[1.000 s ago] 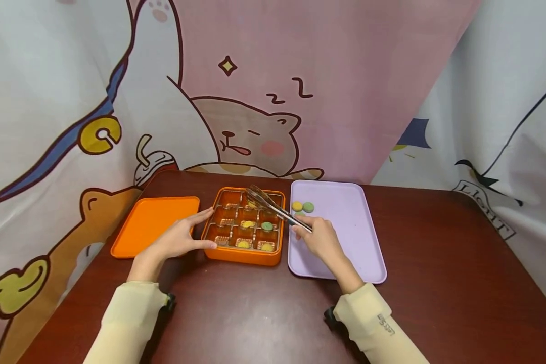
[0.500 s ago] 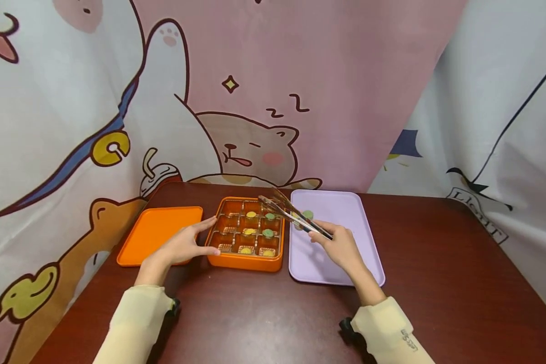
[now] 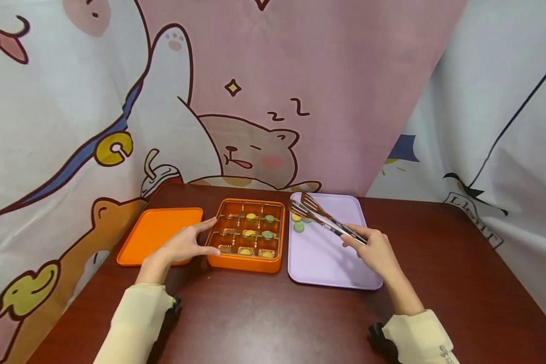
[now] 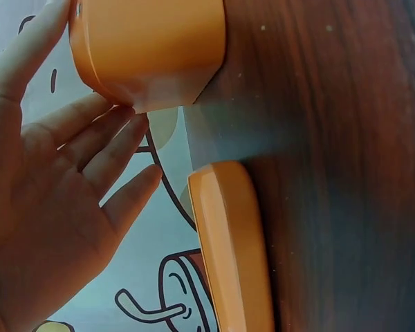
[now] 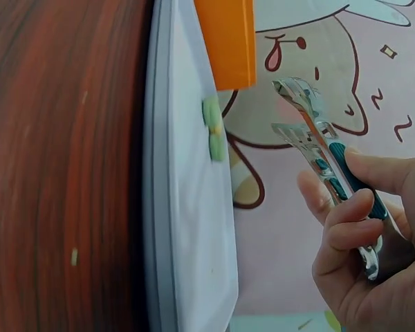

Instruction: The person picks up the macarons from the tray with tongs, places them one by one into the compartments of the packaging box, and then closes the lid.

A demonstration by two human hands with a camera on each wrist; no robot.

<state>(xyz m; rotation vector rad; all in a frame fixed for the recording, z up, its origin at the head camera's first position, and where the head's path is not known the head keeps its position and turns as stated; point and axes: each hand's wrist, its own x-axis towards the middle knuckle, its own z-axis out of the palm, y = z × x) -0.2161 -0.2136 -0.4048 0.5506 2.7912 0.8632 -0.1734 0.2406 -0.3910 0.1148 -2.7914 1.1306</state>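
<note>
My left hand (image 3: 182, 246) rests against the left side of an orange box (image 3: 243, 264), its fingers fairly straight and the thumb at the near corner. Inside the box, a clear divided insert (image 3: 229, 208) holds small yellow and green round cookies in its middle and right columns; the left column shows none. My right hand (image 3: 376, 253) grips metal tongs (image 3: 324, 220) with dark green handle pads. The tongs' jaws are spread over the lilac tray (image 3: 332, 268), with nothing seen between them. Below their tips lie a yellow cookie (image 3: 296, 217) and green cookies (image 3: 299, 227), partly covered.
An orange lid (image 3: 156, 235) lies flat on the dark wooden table (image 3: 255, 313), left of the box. The lilac tray stands close to the box's right side. A printed curtain (image 3: 346, 101) hangs behind the table.
My right hand has carried the tongs rightward from above the box to above the tray, and they have spread. A green cookie now shows in the back right compartment. The left hand stays put.
</note>
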